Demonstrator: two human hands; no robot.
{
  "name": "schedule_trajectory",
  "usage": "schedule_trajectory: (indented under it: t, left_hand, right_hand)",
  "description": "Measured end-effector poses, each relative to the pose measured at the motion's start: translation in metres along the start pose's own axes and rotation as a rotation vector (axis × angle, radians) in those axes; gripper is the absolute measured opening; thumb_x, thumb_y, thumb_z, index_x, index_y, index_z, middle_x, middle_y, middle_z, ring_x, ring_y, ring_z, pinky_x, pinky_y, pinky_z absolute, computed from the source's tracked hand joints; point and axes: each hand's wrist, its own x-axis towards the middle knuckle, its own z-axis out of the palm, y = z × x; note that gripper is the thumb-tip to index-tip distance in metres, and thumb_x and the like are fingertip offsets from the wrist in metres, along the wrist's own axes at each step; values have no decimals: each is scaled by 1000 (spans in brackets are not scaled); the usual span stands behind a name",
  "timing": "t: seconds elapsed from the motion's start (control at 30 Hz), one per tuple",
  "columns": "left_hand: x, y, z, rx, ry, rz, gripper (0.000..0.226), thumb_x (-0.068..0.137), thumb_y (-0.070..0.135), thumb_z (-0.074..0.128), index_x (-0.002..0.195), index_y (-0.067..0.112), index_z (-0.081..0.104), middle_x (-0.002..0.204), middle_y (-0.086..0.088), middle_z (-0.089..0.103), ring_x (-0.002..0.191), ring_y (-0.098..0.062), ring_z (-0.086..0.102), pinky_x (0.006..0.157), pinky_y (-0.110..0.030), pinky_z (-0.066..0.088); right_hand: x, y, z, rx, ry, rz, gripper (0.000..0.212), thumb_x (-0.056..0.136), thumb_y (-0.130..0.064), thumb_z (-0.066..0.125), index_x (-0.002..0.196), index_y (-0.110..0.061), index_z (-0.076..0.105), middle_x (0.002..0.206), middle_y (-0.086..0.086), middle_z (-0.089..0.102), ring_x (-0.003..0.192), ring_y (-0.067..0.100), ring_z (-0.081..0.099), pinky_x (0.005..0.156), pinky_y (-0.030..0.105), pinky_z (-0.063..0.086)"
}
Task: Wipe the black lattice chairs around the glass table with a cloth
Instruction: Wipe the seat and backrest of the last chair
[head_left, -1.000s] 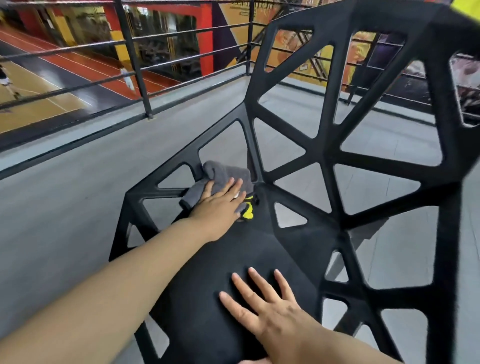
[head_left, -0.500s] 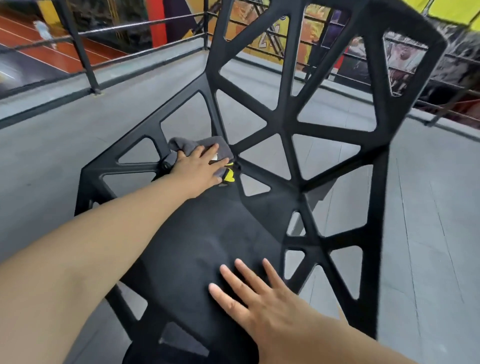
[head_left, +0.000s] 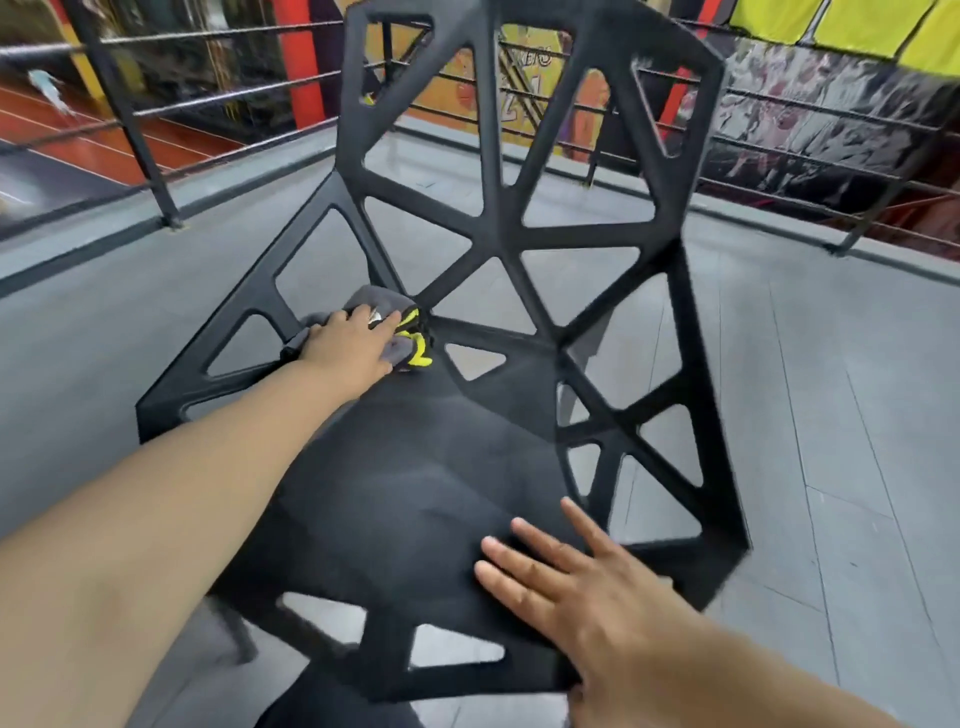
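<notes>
A black lattice chair (head_left: 395, 478) fills the middle of the view, its open-work back rising toward the top. My left hand (head_left: 349, 347) lies on a grey cloth with yellow trim (head_left: 400, 338) and presses it into the back left corner of the seat, where seat, side and back meet. Its fingers are mostly straight over the cloth. My right hand (head_left: 582, 587) rests flat with spread fingers on the front right part of the seat. The chair's legs are mostly hidden under the seat.
Grey floor (head_left: 831, 415) surrounds the chair. A black metal railing (head_left: 130, 119) runs along the left and far sides, with a sports court below on the left. Posters and yellow panels (head_left: 831, 21) hang beyond the railing at the right.
The view has swung right and centred on the chair back. My left hand has stayed in the seat's back corner with the cloth. My right hand stays flat on the seat front.
</notes>
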Motion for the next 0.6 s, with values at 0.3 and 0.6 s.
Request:
schedule_trajectory:
  t: [0.3,0.6]
  left_hand:
    - [-19,43,-16,-413,-41,96,42,82,31,34,109,27,65,122,-4,59,112,-28,52,96,-36,42]
    - [-123,142,-39,-673,-131,689,41,94,32,47,133,44,44,145,24,36,133,-11,38,103,-31,38]
  right_hand:
    - [-28,80,3,457,-17,210,85,77,-15,54,144,-52,15,151,-29,-1,139,-6,-12,114,25,-12]
    - [5,58,-30,877,694,682,53,96,-25,46,145,-32,26,146,-16,29,133,2,28,100,17,26]
